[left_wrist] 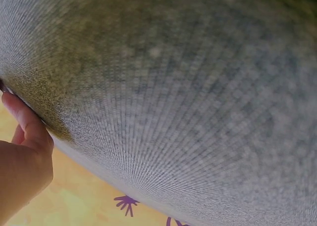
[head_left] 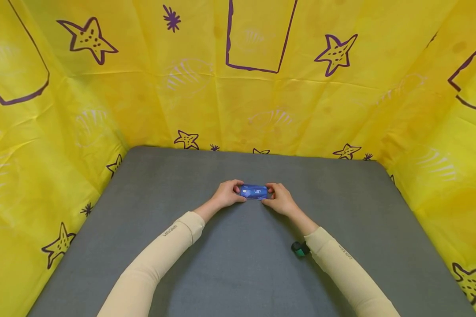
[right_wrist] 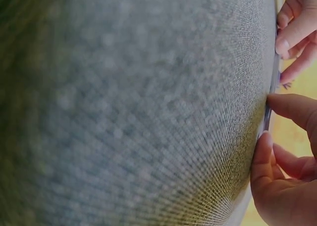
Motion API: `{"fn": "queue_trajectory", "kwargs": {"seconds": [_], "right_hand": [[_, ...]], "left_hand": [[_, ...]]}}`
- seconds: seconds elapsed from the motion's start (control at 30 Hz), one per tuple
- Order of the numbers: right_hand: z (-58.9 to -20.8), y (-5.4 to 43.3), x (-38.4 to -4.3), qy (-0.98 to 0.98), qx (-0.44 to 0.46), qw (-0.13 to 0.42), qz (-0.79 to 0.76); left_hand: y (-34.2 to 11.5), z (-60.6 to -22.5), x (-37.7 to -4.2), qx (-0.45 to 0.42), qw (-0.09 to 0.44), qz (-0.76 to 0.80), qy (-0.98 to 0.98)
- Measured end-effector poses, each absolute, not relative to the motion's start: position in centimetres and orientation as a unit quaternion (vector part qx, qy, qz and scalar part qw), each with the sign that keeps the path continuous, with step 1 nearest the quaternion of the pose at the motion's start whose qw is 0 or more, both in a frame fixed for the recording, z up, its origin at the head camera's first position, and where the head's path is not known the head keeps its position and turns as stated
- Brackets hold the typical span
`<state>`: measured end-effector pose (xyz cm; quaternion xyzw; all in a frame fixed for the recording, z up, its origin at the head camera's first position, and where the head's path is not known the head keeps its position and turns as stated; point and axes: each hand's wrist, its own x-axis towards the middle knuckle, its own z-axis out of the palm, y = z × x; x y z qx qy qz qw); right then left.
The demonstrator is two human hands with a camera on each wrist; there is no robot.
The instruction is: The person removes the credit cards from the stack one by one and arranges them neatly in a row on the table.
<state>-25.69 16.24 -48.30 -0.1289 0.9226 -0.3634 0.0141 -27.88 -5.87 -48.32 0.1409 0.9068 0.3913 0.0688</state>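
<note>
A blue card marked "VIP" point(head_left: 254, 192) lies flat at the surface of the grey table, long side running left to right. My left hand point(head_left: 227, 193) pinches its left end, thumb at the near edge and fingers at the far edge. At the opposite end, my right hand point(head_left: 280, 198) pinches it in the same way. Seen from the right wrist, the card is a thin dark strip point(right_wrist: 267, 119) with fingertips right at its edges. The left wrist view catches the left hand point(left_wrist: 27, 159) at its border, with most of the card out of frame.
Grey cloth covers the table point(head_left: 230, 264). Yellow curtains point(head_left: 238, 101) with purple starfish drawings stand behind it and on both sides. A small black and green device point(head_left: 300, 249) sits by the right sleeve point(head_left: 341, 264). The left forearm wears a matching cream sleeve point(head_left: 154, 259).
</note>
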Motion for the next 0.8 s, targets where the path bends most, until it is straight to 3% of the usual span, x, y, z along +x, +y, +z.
{"fn": "queue_trajectory", "kwargs": {"seconds": [0.8], "right_hand": [[-48.57,16.40,-25.28,0.912,-0.132,-0.014,-0.389]], "left_hand": [[-6.00,-48.27,-27.40,0.148,0.036,0.408,0.900]]}}
